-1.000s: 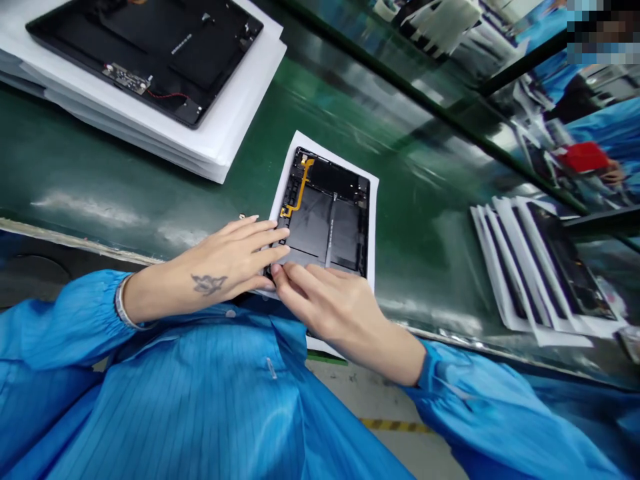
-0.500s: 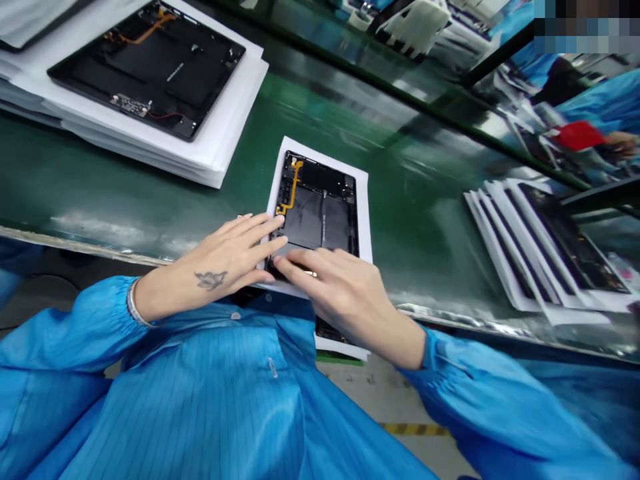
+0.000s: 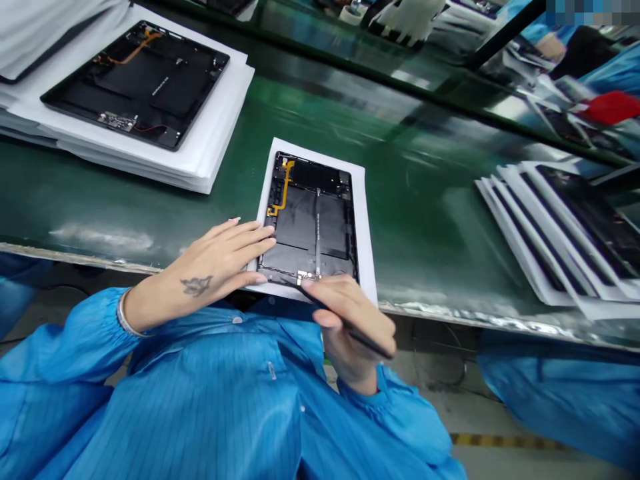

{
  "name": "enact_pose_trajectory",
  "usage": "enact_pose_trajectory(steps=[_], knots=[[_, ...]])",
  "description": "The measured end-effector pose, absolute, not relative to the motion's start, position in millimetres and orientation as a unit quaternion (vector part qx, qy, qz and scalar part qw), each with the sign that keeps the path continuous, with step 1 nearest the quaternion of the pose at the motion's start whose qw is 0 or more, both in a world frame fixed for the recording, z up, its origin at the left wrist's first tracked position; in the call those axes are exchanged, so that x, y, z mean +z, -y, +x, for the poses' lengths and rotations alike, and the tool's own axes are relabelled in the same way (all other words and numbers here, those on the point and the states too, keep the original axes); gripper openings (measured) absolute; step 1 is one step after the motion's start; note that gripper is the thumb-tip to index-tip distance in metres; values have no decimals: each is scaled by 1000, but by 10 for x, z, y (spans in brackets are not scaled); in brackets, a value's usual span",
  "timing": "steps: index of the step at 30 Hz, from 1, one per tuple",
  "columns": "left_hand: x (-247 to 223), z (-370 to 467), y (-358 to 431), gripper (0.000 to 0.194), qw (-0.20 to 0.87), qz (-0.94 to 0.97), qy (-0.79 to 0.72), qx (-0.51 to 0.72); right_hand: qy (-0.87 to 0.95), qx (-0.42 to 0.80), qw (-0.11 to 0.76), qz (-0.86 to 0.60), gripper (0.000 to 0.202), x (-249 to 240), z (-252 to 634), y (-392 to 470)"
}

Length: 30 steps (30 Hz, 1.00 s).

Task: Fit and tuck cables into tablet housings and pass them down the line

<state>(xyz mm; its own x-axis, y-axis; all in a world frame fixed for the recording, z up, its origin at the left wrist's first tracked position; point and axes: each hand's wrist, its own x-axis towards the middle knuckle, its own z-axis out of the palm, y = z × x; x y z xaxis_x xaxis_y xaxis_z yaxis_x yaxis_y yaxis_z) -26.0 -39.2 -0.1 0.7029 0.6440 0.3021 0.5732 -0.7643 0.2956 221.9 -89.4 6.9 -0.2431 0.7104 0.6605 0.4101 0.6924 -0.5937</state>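
An opened black tablet shell (image 3: 305,220) lies on a white foam sheet (image 3: 369,253) near the bench's front edge. An orange flex cable (image 3: 286,190) runs along its upper left side, and a small circuit board (image 3: 307,275) sits at its lower edge. My left hand (image 3: 223,257) lies flat with fingers stretched, its fingertips on the shell's left rim. Black tweezers (image 3: 367,343) are gripped in my right hand (image 3: 350,313), with their tips at the shell's lower edge, left of the board. My right fingers partly hide the lower right corner.
Another opened tablet shell (image 3: 140,83) rests on a stack of white sheets (image 3: 220,127) at the left. Several shells interleaved with white sheets (image 3: 530,233) lean together at the right. A dark rail (image 3: 390,80) crosses behind the green bench (image 3: 415,200); a person's blue sleeve shows beyond.
My right hand has drawn back toward me and to the right, and the tweezers now show in it. The small board is uncovered. My left hand has shifted slightly down along the rim.
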Motion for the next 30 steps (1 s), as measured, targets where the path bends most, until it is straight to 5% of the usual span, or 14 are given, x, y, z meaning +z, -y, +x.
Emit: enact_pose_trajectory(steps=[8,13,20,25,30], knots=[[43,-201,399,43,88,911,-341,217,827,24,446,-342,35,-166,2124,918],[61,-170,476,29,-2,913,-295,281,826,-11,415,-383,50,-219,2149,978],[14,-206,547,24,-54,916,-264,296,792,-33,445,-417,57,-328,2290,1122],[32,-152,573,28,-91,924,-249,276,786,28,474,-395,46,-181,2397,1045],[57,15,680,41,-140,916,-298,231,736,244,476,-416,23,130,2259,771]])
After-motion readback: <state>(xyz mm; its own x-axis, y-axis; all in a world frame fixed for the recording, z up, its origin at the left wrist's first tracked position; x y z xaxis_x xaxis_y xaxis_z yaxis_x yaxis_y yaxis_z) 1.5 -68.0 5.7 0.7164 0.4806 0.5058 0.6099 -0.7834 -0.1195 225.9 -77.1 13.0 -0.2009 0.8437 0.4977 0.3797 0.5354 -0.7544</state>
